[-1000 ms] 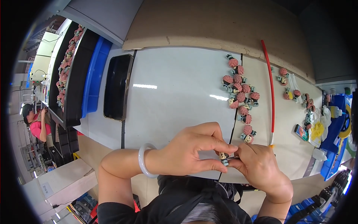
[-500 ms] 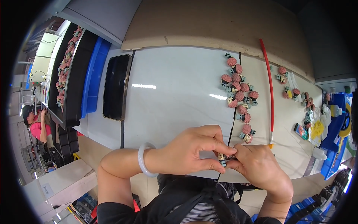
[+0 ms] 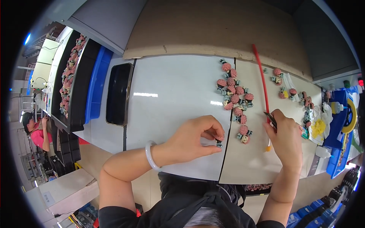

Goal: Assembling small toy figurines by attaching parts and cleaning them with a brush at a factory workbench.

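Observation:
My left hand, with a pale bangle at the wrist, pinches a small pink-haired figurine between thumb and fingers. My right hand is closed around a slim dark tool, its exact kind unclear; the tip points up and left, over the red brush handle. A long red paintbrush lies beside this hand with its yellowish bristles toward me. Between the hands and farther off, several similar figurines lie in a loose band.
A black phone lies at the left beside a blue bin and a black tray of figurines. At right are more figurines, yellow-stained tissue and a blue tray with bottles. A person in pink is far left.
My hands have come apart. The right hand has moved right and away from me with the dark tool, while the left keeps the figurine and has shifted slightly left.

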A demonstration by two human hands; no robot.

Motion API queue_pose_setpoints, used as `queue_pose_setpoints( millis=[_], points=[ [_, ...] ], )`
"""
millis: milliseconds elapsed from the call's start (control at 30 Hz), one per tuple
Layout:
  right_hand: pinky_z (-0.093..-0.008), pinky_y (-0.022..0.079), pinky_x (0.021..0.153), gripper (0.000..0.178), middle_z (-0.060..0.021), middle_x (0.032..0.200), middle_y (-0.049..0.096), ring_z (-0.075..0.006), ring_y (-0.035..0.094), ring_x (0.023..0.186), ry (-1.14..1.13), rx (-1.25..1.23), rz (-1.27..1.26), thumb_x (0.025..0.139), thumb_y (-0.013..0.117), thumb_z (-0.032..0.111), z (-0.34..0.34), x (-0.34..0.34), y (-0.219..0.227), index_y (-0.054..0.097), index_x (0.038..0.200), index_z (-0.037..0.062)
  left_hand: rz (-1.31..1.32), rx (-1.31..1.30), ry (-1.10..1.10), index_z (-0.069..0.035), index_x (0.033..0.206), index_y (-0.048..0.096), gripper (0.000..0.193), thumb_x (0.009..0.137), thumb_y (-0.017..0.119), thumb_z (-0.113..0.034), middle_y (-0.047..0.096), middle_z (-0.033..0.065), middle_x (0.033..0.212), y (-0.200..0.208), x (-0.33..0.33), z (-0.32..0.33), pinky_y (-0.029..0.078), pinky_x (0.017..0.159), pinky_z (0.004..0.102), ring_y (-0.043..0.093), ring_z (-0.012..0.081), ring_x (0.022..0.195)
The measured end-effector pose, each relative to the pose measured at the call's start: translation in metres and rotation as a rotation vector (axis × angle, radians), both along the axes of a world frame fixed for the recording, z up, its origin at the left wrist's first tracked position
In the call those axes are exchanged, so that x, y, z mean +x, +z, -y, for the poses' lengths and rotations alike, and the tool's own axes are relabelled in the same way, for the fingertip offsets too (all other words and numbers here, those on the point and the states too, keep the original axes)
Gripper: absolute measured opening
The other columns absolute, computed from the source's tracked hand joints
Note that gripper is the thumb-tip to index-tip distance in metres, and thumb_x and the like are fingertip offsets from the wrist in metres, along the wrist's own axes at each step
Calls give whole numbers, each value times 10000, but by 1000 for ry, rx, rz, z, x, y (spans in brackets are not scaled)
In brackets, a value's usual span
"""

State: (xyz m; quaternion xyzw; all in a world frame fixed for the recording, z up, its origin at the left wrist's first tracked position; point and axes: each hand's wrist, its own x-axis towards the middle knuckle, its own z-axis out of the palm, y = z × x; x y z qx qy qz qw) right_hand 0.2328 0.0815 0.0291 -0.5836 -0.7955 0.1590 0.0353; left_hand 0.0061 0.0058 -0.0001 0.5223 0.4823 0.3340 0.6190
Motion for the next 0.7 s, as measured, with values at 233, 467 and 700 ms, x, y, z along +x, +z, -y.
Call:
queue_pose_setpoints(
  millis=[233,467,700],
  points=[
    [-213,455,510,89,-47,675,471,-126,538,549,8,-83,-1009,755,489,-47,27,-12,19,434,820,-20,-87,138,-7,1,932,598,290,660,687,48,528,71,895,-5,1,1,521,780,276,584,161,842],
    [-266,443,503,187,-67,675,547,-174,576,575,291,-74,-676,673,621,-1,33,-39,8,509,821,27,-123,124,-7,21,907,591,271,655,681,61,526,81,878,-5,0,3,525,773,279,593,170,834],
    [-255,424,528,122,-49,673,516,-99,543,617,313,-119,-598,712,560,-39,33,-40,12,496,800,16,34,40,41,20,896,579,257,663,679,62,522,75,906,-2,0,4,507,810,298,589,173,868]
  ],
)
